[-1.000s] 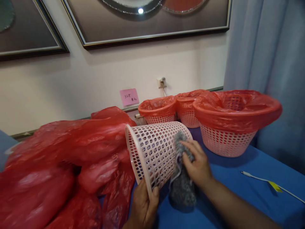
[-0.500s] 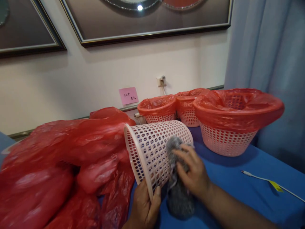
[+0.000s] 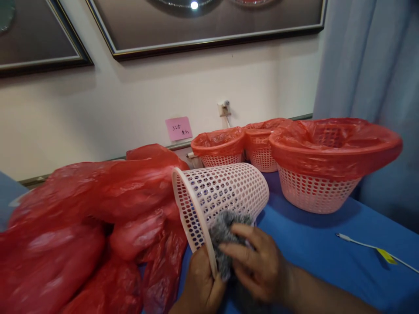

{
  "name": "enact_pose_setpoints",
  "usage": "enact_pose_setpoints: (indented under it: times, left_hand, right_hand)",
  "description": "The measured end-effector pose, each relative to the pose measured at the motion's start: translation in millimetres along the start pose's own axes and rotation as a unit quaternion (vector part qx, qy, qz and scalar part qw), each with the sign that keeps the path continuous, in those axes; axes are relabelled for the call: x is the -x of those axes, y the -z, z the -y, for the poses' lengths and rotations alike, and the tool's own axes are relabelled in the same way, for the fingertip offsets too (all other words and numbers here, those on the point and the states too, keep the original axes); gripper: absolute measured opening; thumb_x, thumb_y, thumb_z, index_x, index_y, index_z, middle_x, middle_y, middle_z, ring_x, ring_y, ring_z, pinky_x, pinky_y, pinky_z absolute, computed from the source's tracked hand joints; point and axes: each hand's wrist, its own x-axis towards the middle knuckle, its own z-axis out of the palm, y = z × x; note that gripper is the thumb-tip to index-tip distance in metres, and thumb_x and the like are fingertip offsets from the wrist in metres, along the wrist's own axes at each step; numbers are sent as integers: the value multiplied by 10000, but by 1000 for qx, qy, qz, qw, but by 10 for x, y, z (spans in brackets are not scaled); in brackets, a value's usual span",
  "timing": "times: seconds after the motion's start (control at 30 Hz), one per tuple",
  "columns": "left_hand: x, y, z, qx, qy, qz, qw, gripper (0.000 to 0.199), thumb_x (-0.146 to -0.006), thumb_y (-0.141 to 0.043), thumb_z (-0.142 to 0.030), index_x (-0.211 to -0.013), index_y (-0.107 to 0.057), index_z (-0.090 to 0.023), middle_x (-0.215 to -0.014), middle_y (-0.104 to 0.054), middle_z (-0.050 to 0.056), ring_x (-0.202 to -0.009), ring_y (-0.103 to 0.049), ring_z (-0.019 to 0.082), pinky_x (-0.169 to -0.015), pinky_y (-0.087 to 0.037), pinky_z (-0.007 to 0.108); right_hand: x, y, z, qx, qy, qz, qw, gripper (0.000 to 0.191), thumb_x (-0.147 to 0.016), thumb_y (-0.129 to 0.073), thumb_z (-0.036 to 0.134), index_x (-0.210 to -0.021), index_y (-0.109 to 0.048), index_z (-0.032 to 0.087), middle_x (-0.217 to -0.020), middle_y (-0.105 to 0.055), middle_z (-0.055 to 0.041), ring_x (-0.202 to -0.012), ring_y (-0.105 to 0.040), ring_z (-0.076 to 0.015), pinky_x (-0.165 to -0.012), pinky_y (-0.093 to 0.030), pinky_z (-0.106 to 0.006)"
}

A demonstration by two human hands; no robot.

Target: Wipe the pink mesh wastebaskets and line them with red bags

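Observation:
A pale pink perforated plastic basket [image 3: 242,183] lies tilted on its side, its open rim facing left. My left hand [image 3: 203,283] grips the lower part of that rim, thumb on the near side. With its fingers bent over a fuzzy grey cloth [image 3: 225,231], my right hand [image 3: 258,266] presses the cloth against the basket's side close to the rim. Part of the cloth hangs below my right hand, in shadow.
Crumpled red plastic bags [image 3: 81,218] fill the left side of the blue table [image 3: 294,244]. Behind and right stand three red-lined baskets, the largest [image 3: 321,192] nearest. A white cable [image 3: 360,243] with a yellow tag lies at right. A pink note [image 3: 178,129] is on the wall.
My right hand has moved the grey cloth left and down along the basket's side, from near its base toward the rim. My left hand still holds the rim. The view has shifted slightly.

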Motion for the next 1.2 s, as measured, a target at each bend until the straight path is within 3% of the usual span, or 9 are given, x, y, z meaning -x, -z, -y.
enact_pose_setpoints:
  times: [0.13,0.23,0.43,0.5,0.67,0.77,0.97,1.1,1.2]
  left_hand:
    - [-52,24,-61,-11,62,39,997,487,-1003,-463,-195,-1477,-570,-225,-1309,-751,136,-1209,-730,302,-1008,-625,445]
    - [-95,30,-106,-9,63,64,996,506,-976,-480,-180,-1469,-583,-228,-1334,-740,133,-1228,-719,312,-1019,-619,456]
    - [-91,29,-85,-11,59,66,996,505,-927,-504,-198,-1413,-637,-238,-1260,-762,115,-1082,-753,296,-996,-628,465]
    - [-98,33,-73,-2,67,65,996,466,-925,-511,-209,-1361,-672,-241,-1192,-782,103,-971,-762,273,-970,-637,447]
    - [-150,39,-87,-6,115,91,989,452,-944,-513,-209,-1364,-677,-224,-1280,-756,115,-1181,-714,300,-1092,-570,477]
    - [-82,16,-70,-18,115,81,990,471,-926,-562,-210,-1385,-667,-222,-1292,-747,124,-1180,-719,308,-1108,-557,506]
    - [183,-72,56,59,144,-108,982,681,-981,-618,-283,-1614,-371,-237,-1548,-591,166,-1367,-636,319,-1119,-557,478]
    - [166,-75,50,80,147,-109,980,596,-1010,-563,-281,-1587,-421,-232,-1475,-660,148,-1290,-692,300,-1092,-583,462]
    - [98,-35,-26,27,89,-58,994,591,-955,-586,-248,-1536,-478,-241,-1357,-732,131,-1167,-749,288,-991,-637,424]
  right_hand:
    - [-40,91,-551,86,-209,-99,969,372,-938,-566,181,-1286,-686,235,-1281,-670,-125,-1197,-677,-275,-1012,-597,-464]
    - [-66,170,-812,122,-257,-125,951,333,-947,-573,218,-1254,-702,212,-1232,-681,-141,-1189,-676,-305,-1029,-581,-529]
    - [-35,72,-256,61,2,-17,998,432,-929,-562,156,-1342,-665,234,-1335,-644,-130,-1133,-692,-246,-896,-626,-378]
    - [-18,25,-181,37,31,-5,999,436,-926,-553,155,-1337,-669,246,-1324,-654,-115,-1082,-703,-227,-860,-628,-355]
    - [-8,72,-696,95,-239,-102,961,347,-935,-563,209,-1250,-709,212,-1256,-682,-138,-1183,-680,-290,-1017,-587,-493]
    - [-5,112,-922,86,-309,-109,941,326,-928,-572,254,-1213,-722,209,-1212,-690,-131,-1179,-678,-308,-1053,-560,-546]
    - [-12,52,-663,69,-212,-64,973,353,-929,-578,198,-1263,-687,227,-1296,-641,-134,-1216,-669,-286,-1045,-577,-493]
    - [-11,65,-456,76,-141,-65,985,413,-913,-577,155,-1309,-655,239,-1335,-617,-141,-1212,-676,-291,-988,-607,-475]
    - [49,31,-219,46,-3,-36,998,446,-902,-591,199,-1343,-644,249,-1330,-630,-125,-1110,-710,-268,-871,-639,-404]
